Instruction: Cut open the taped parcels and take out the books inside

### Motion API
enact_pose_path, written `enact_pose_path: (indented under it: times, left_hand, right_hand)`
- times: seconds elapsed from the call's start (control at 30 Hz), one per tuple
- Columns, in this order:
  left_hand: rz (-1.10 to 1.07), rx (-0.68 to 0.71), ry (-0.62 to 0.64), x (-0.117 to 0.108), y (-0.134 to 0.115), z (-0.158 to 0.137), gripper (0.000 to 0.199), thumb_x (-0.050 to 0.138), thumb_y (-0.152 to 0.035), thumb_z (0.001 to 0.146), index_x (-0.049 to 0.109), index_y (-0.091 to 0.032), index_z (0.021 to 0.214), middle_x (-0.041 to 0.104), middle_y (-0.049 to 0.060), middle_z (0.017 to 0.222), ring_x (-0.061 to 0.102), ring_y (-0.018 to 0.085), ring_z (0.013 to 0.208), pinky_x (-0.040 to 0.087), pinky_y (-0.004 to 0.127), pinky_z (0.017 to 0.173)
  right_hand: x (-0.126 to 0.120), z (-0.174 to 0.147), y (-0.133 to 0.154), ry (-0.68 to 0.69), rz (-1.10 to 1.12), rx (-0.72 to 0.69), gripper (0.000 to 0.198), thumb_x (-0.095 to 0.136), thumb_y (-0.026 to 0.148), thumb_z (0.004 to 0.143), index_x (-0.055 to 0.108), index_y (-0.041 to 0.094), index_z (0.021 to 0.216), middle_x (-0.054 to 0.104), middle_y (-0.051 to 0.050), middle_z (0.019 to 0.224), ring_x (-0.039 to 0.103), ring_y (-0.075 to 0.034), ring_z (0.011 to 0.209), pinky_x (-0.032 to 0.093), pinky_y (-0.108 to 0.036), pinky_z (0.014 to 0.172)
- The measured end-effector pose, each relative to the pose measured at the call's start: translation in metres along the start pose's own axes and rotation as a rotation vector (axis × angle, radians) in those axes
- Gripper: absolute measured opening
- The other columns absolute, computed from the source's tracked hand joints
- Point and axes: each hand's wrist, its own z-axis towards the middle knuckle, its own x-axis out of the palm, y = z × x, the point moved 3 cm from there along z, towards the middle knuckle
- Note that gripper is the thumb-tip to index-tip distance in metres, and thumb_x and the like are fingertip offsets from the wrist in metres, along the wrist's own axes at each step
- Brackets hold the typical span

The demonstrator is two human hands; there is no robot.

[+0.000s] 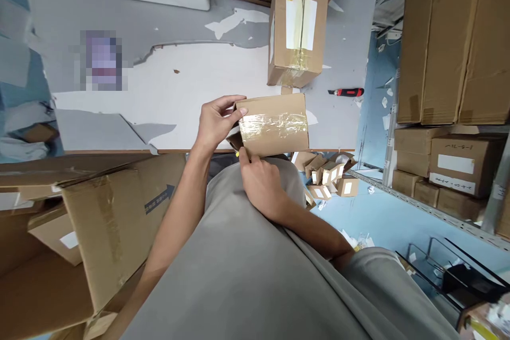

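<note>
A small cardboard box point(274, 125) with a strip of clear tape along its side lies at the front edge of the table, between my hands. Its left end is partly open, with flaps showing. My left hand point(219, 119) grips the upper left corner, the thumb on the taped side. At the lower left edge, my right hand point(263, 183) has its fingers curled against the box. A bit of something yellow shows by its fingertips, too small to make out. Behind stands a larger taped carton point(298, 26) with white labels.
A red and black utility knife point(346, 92) lies to the right on the table point(191, 79). White and brown containers stand at the back. A big open carton point(115, 223) is at my left; shelves with boxes point(458, 164) rise on the right. Small cartons point(330, 172) lie below the table edge.
</note>
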Motion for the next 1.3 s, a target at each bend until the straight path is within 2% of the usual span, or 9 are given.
enact_pose_path:
  times: [0.13, 0.2, 0.3, 0.43, 0.57, 0.7, 0.83, 1.07, 1.3]
  left_hand:
    - [0.02, 0.005, 0.018, 0.002, 0.003, 0.001, 0.075, 0.096, -0.079, 0.077, 0.088, -0.021, 0.123, 0.086, 0.014, 0.132, 0.08, 0.032, 0.124, 0.065, 0.046, 0.112]
    - [0.013, 0.026, 0.003, 0.004, 0.004, -0.001, 0.076, 0.096, -0.079, 0.077, 0.087, -0.021, 0.126, 0.084, 0.014, 0.135, 0.079, 0.033, 0.127, 0.064, 0.049, 0.116]
    - [-0.034, 0.033, -0.068, 0.011, 0.008, -0.009, 0.075, 0.093, -0.077, 0.082, 0.084, -0.022, 0.132, 0.083, 0.015, 0.139, 0.078, 0.033, 0.132, 0.06, 0.051, 0.122]
    - [-0.049, 0.003, -0.175, 0.024, 0.014, -0.018, 0.072, 0.082, -0.077, 0.094, 0.079, -0.021, 0.138, 0.08, 0.016, 0.143, 0.075, 0.033, 0.137, 0.059, 0.051, 0.123]
    - [0.026, 0.03, -0.274, 0.015, 0.014, -0.017, 0.071, 0.077, -0.077, 0.098, 0.073, -0.023, 0.143, 0.075, 0.014, 0.147, 0.072, 0.031, 0.139, 0.057, 0.047, 0.125]
    - [0.141, 0.043, -0.375, -0.018, 0.01, -0.014, 0.07, 0.083, -0.073, 0.095, 0.069, -0.024, 0.144, 0.073, 0.013, 0.147, 0.071, 0.03, 0.137, 0.055, 0.049, 0.127]
    - [0.23, 0.065, -0.382, -0.041, 0.009, -0.016, 0.075, 0.086, -0.07, 0.091, 0.066, -0.024, 0.146, 0.072, 0.015, 0.148, 0.071, 0.031, 0.138, 0.054, 0.049, 0.128]
    - [0.24, 0.102, -0.378, -0.033, 0.005, -0.017, 0.066, 0.08, -0.066, 0.096, 0.066, -0.023, 0.144, 0.072, 0.015, 0.147, 0.07, 0.032, 0.141, 0.053, 0.05, 0.129]
    - [0.227, 0.094, -0.382, -0.033, -0.001, -0.018, 0.063, 0.08, -0.066, 0.096, 0.067, -0.023, 0.141, 0.074, 0.014, 0.145, 0.072, 0.032, 0.135, 0.055, 0.05, 0.127]
  right_hand:
    - [0.005, -0.019, -0.032, -0.114, 0.098, 0.049, 0.058, 0.043, 0.021, 0.12, 0.048, 0.019, 0.178, 0.085, -0.019, 0.134, 0.087, -0.027, 0.105, 0.067, -0.033, 0.091]
    - [0.007, -0.023, -0.068, -0.324, 0.188, 0.143, 0.056, 0.037, 0.03, 0.123, 0.048, 0.023, 0.178, 0.083, -0.017, 0.143, 0.085, -0.027, 0.115, 0.065, -0.033, 0.097]
    - [0.015, -0.023, -0.133, -0.682, 0.316, 0.455, 0.06, 0.027, 0.033, 0.123, 0.051, 0.017, 0.176, 0.079, -0.021, 0.149, 0.082, -0.031, 0.124, 0.064, -0.037, 0.101]
    - [0.035, -0.011, -0.172, -0.714, 0.465, 0.545, 0.061, 0.033, 0.039, 0.122, 0.056, 0.013, 0.171, 0.084, -0.021, 0.14, 0.085, -0.033, 0.115, 0.064, -0.038, 0.098]
    - [0.041, -0.001, -0.152, -0.668, 0.481, 0.509, 0.061, 0.033, 0.042, 0.123, 0.052, 0.015, 0.175, 0.087, -0.018, 0.129, 0.086, -0.032, 0.111, 0.063, -0.035, 0.095]
    - [0.034, 0.018, -0.122, -0.608, 0.506, 0.338, 0.058, 0.037, 0.037, 0.123, 0.052, 0.018, 0.175, 0.085, -0.016, 0.14, 0.085, -0.03, 0.117, 0.062, -0.034, 0.101]
    - [0.023, 0.034, -0.112, -0.549, 0.518, 0.25, 0.056, 0.041, 0.033, 0.122, 0.055, 0.018, 0.174, 0.088, -0.014, 0.132, 0.085, -0.029, 0.111, 0.06, -0.032, 0.099]
    - [0.003, 0.029, -0.11, -0.465, 0.526, 0.231, 0.053, 0.044, 0.031, 0.121, 0.061, 0.017, 0.169, 0.09, -0.012, 0.114, 0.085, -0.03, 0.101, 0.06, -0.034, 0.097]
    - [-0.008, 0.032, -0.1, -0.363, 0.402, 0.302, 0.053, 0.044, 0.028, 0.12, 0.06, 0.017, 0.17, 0.089, -0.015, 0.121, 0.084, -0.034, 0.109, 0.059, -0.037, 0.095]
